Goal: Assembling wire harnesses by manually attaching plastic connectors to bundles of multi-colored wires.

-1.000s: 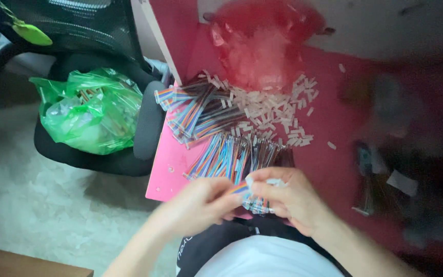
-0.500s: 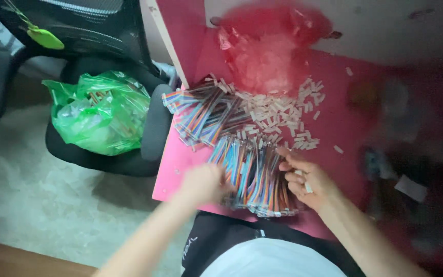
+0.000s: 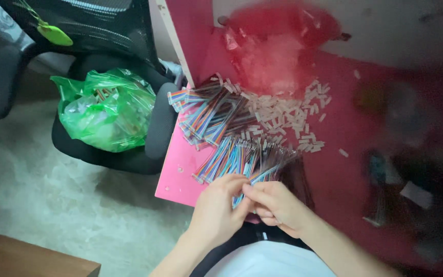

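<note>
While both hands meet at the near edge of a pink table (image 3: 178, 169), the left hand (image 3: 216, 208) and the right hand (image 3: 278, 205) pinch a thin strip of rainbow-coloured ribbon cable (image 3: 249, 183) between their fingertips, the fingers pressed together around it. That strip rises from the nearer heap of multicoloured cables (image 3: 242, 159), which lies on the tabletop just beyond the hands. A second heap of the same cables (image 3: 211, 115) sits farther back near the table's left edge, touching a scatter of small white connector pieces (image 3: 288, 115). Behind those stands a red translucent bag (image 3: 278, 46) with pale contents, too blurred to make out. To the left of the table, a green plastic bag (image 3: 106, 110) rests on the seat of a black office chair (image 3: 129, 154). The right side of the table is blurred.
</note>
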